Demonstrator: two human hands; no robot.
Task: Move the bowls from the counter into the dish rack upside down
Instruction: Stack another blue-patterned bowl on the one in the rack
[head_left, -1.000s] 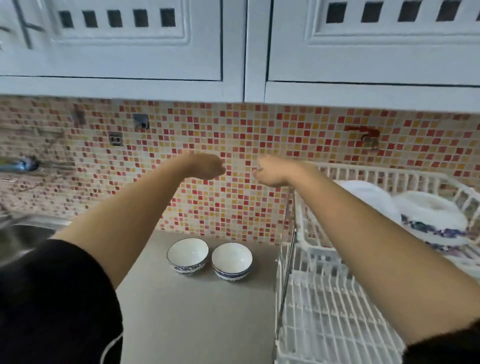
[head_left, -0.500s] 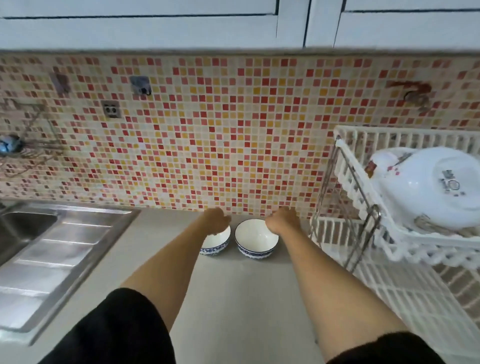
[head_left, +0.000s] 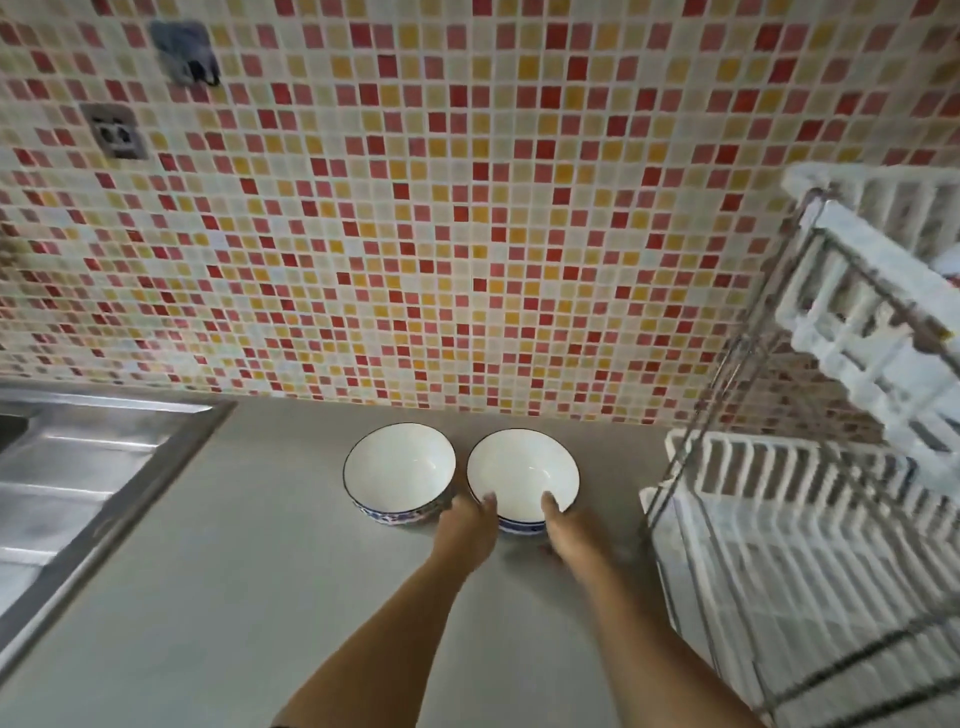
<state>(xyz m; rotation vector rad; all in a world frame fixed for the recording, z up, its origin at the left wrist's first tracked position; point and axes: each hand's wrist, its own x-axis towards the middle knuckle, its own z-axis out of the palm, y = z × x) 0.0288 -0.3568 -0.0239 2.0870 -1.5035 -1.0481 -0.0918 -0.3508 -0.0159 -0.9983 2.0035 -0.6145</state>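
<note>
Two white bowls with blue patterned sides stand upright, side by side, on the grey counter (head_left: 218, 597) near the tiled wall. Both hands are on the right bowl (head_left: 522, 470). My left hand (head_left: 467, 527) grips its near left rim, thumb over the edge. On the near right rim sits my right hand (head_left: 569, 527), its thumb inside the bowl too. The left bowl (head_left: 399, 467) is untouched, just beside my left hand. The white two-tier dish rack (head_left: 789, 483) stands at the right.
A steel sink and drainboard (head_left: 72, 493) fill the left side. The mosaic-tile wall (head_left: 441, 234) rises right behind the bowls, with a socket on it. The rack's metal frame posts (head_left: 717, 384) slant up between the bowls and the tiers.
Both hands came down from wall height to the bowls and now both hold the right bowl. My view has tilted down and moved closer to the counter.
</note>
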